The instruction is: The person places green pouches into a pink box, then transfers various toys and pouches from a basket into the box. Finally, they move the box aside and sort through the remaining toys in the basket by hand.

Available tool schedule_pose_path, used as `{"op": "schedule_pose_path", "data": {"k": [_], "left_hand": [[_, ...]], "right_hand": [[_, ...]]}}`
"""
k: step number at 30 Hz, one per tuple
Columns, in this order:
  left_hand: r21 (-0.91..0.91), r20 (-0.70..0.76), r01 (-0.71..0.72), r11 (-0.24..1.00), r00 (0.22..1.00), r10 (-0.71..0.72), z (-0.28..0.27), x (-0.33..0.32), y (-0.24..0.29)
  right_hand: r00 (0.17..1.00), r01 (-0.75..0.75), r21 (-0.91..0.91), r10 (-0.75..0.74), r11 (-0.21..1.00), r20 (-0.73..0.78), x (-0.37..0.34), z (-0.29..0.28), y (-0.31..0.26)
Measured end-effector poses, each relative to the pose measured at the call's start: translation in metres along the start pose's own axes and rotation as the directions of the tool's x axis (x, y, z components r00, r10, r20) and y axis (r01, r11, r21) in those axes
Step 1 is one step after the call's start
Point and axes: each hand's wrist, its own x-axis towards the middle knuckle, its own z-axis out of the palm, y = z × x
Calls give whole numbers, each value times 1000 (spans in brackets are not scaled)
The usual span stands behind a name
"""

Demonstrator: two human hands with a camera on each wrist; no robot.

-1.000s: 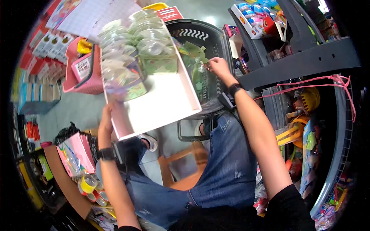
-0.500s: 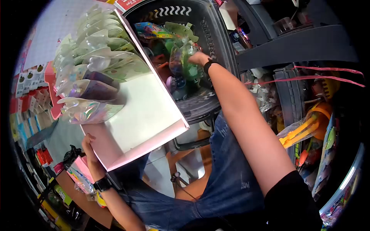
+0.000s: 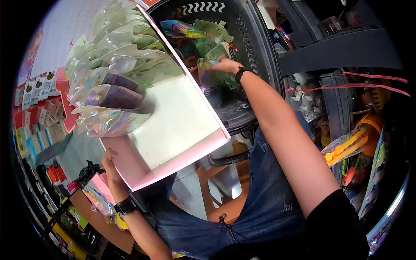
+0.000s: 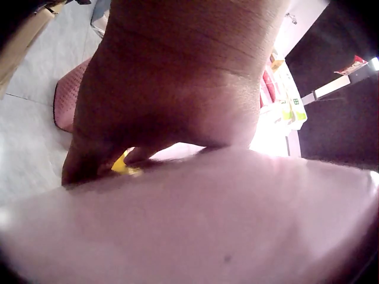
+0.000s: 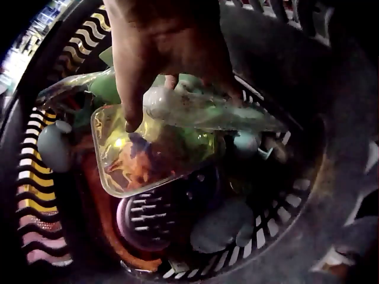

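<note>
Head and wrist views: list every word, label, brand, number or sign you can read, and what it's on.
None can be read with certainty.
Blue packet in the basket: colourful print, too blurred.
White box, left wrist view: green print, too small and glaring.
White cards at the head view's left: too small.
Clear pack at the right hand: no lettering discernible.

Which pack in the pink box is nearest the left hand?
The frontmost pack in the left row of the box; the others sit farther back from the left hand.
</note>
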Motion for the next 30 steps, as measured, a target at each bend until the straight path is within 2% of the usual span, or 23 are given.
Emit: {"op": "schedule_pose_path", "data": {"k": [1, 2, 3, 4, 6, 8, 11, 13, 14, 16, 18, 19, 22, 23, 24, 25, 26, 27, 30], "left_hand": [[13, -3, -36, 999, 999, 36, 2, 0, 1], [25, -2, -72, 997, 997, 72, 5, -1, 3], [-40, -11, -34, 999, 999, 34, 11, -2, 6], [-102, -16, 4, 995, 1000, -6, 16, -5, 10], [-125, 0, 17, 992, 1000, -17, 15, -3, 9], [-47, 50, -37, 998, 998, 39, 2, 4, 4], [29, 110, -195, 980, 975, 191, 9, -3, 11], [-9, 0, -139, 990, 990, 139, 6, 6, 0], [19, 17, -178, 984, 984, 178, -5, 14, -9], [92, 44, -287, 954, 958, 284, -18, 23, -21], [178, 70, -423, 888, 906, 417, -19, 26, -19], [140, 78, -382, 914, 924, 374, -17, 25, -17], [62, 93, -253, 965, 965, 247, -8, 12, -7], [56, 81, -217, 974, 974, 213, -2, 7, -2], [48, 68, -182, 982, 982, 179, 0, 5, 2], [114, 14, -224, 968, 974, 224, 1, 7, 2], [133, 12, -229, 964, 973, 229, 1, 5, 3], [149, 13, -233, 961, 972, 233, 2, 3, 3], [109, 8, -172, 979, 985, 172, 5, 2, 4]], "right_hand": [[999, -47, -24, 47, 999, 14, -13, -1, -12], [1000, 26, -23, -26, 999, 13, 2, 7, 0], [995, 99, -23, -98, 995, 10, 31, 22, 23], [986, 169, -22, -169, 985, 7, 29, 24, 21], [996, 92, -221, -93, 971, 10, 27, 24, 17], [1000, 12, -405, -12, 914, 2, 8, 19, 3], [995, 101, -359, -104, 928, 12, 23, 14, 7], [985, 168, -353, -169, 921, 29, 13, 7, 0], [984, 159, -406, -175, 900, -3, 31, 14, 6], [977, 202, -441, -214, 875, 23, 18, 11, 2], [982, 96, -421, -16, 902, 190, -7, -14, -13], [958, 44, -418, 81, 907, 276, -14, -23, -16], [875, 41, -14, -29, 999, 482, 24, -28, 5], [893, -28, 89, -15, 996, 449, 17, -31, 2], [957, -151, 22, 141, 988, 255, 9, -34, -1], [995, -75, -36, 77, 997, 58, 15, -28, 1], [991, -12, -109, -3, 994, -135, 20, -21, 2], [980, 45, -234, -88, 971, -178, 23, -16, 7], [987, 91, -397, -135, 913, -82, 38, -1, 6]]}}
